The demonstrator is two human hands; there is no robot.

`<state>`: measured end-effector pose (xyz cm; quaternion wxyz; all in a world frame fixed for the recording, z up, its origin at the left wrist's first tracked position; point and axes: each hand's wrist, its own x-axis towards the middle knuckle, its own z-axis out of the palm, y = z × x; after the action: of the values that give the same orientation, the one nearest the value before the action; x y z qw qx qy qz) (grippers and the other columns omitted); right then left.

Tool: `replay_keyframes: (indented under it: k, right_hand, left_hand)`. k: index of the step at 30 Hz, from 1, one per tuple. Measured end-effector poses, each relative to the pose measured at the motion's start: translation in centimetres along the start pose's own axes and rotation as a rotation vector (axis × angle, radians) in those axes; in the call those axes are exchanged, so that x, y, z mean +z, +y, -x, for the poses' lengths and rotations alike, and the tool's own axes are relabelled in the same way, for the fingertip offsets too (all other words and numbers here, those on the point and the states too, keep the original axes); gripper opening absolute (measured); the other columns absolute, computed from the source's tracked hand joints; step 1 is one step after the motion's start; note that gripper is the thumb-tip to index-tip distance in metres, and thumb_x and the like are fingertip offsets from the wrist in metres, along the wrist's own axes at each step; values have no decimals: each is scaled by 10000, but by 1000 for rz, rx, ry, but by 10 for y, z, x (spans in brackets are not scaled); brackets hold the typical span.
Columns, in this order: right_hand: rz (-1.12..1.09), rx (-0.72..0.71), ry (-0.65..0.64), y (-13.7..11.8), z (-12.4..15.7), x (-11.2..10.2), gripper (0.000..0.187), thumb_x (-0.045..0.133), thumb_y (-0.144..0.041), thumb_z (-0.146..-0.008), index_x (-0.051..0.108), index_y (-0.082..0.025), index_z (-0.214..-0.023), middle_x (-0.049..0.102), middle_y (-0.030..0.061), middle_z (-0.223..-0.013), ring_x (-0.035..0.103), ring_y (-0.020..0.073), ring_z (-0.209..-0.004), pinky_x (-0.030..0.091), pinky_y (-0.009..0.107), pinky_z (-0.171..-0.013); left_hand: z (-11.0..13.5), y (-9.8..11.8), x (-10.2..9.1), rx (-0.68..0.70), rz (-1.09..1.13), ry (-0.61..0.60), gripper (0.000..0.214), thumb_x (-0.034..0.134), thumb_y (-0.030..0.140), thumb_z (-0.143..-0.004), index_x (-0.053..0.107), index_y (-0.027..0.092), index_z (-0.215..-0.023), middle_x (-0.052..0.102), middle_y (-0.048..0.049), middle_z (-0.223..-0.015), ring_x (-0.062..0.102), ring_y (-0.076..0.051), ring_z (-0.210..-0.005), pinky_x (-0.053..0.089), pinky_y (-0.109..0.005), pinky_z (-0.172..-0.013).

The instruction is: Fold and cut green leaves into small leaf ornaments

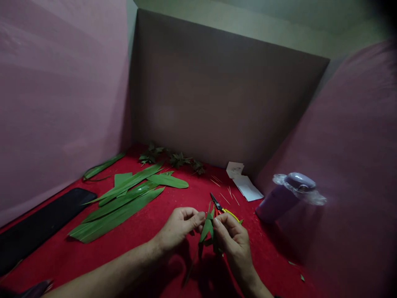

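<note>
Folded leaf piece (206, 230) sits between the two hands, raised a little above the red-covered desk (173, 277) near its front, with narrow pointed ends spreading downward and a thin strand hanging below. The left hand (182, 225) is pinched, thumb against forefinger, at the leaf's left edge, and the right hand (234, 238) clamps the right edge between thumb and fingers; exactly what lies between the fingertips is too small and dark to tell. Splitting looks like the main risk: leaf blades tend to tear along their grain, so an uneven or hard pull between the two pinches could part a narrow strip. Loosening is another, since folds held only by fingertips could spring open if either grip slackens. Scissors (219, 206) with red and yellow handles lie just beyond the piece, close to the right hand, so a forward or downward move might snag the leaf on them or nick a finger. That dangling strand could catch as well. Thin sticks (230, 195) are scattered farther off, near a white paper (248, 188), and a sweep of the right arm could roll them about. Long leaves (124, 211) overlap on the left; the left forearm passes near them, and a careless shift might crease or drag one. Dim light makes any small tear easy to miss.
</note>
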<state>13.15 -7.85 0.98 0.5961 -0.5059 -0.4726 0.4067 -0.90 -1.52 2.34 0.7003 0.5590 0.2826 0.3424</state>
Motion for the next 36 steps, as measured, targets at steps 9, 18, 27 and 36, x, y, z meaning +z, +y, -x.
replay_keyframes:
  k: [9,18,27,36]
  right_hand:
    - [-2,19,-48,-1,1,3,302,558,-432,-802,515,-162,-673,522,-25,-523,360,55,-402,259,175,-385]
    - [7,7,-32,1,3,5,297,567,-426,-796,512,-163,-669,482,-36,-511,360,62,-419,269,183,-397]
    - [-11,0,37,0,0,1,297,567,-434,-796,484,-176,-675,482,-46,-507,424,71,-412,315,180,-393]
    - [-3,4,33,0,0,1,292,576,-433,-790,499,-176,-676,506,-37,-507,428,77,-412,315,184,-388]
  left_hand:
    - [2,-1,3,-29,71,-16,351,681,440,-637,603,98,-651,629,-51,-601,554,-126,-564,416,-249,-611]
    - [0,-5,5,-9,62,86,358,718,439,-586,598,101,-585,599,-33,-540,510,-103,-515,393,-228,-564]
    - [0,-1,1,19,-46,42,444,581,518,-706,636,87,-614,614,-48,-580,484,-98,-542,357,-224,-578]
    - [5,-2,4,-60,48,-62,309,676,412,-652,627,108,-628,648,-64,-578,533,-119,-543,379,-237,-598]
